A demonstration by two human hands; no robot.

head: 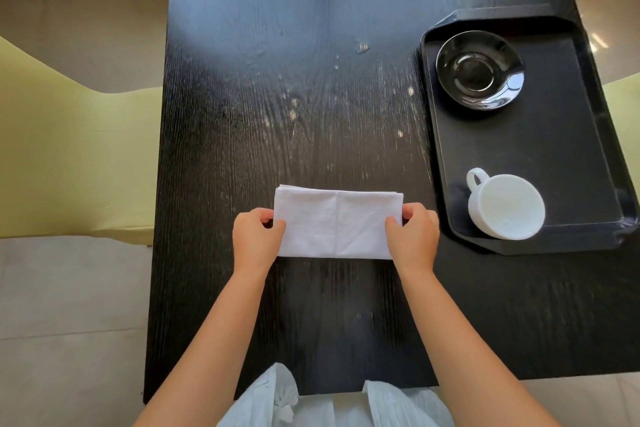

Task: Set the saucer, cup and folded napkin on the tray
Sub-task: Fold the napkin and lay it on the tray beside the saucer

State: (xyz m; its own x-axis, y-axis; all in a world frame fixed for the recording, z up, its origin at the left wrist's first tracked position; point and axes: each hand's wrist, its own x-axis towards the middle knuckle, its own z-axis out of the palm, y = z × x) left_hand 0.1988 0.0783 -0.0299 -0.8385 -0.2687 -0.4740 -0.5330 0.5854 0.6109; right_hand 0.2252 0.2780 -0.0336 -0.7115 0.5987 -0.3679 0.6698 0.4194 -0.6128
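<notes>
napkin (334, 222) btwn left hand (256, 239) & right hand (414, 239)

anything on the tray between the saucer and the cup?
No. In the head view, the tray floor between the black saucer and the white cup is bare; they sit apart at opposite ends.

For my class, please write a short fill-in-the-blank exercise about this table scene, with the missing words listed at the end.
1. The saucer on the tray is ____ in colour.
2. The white cup stands on the ____, apart from the saucer.
3. Left hand and right hand both grip the folded ____.
4. The napkin lies on the dark ____, not on the tray.

Missing words: black; tray; napkin; table
</notes>
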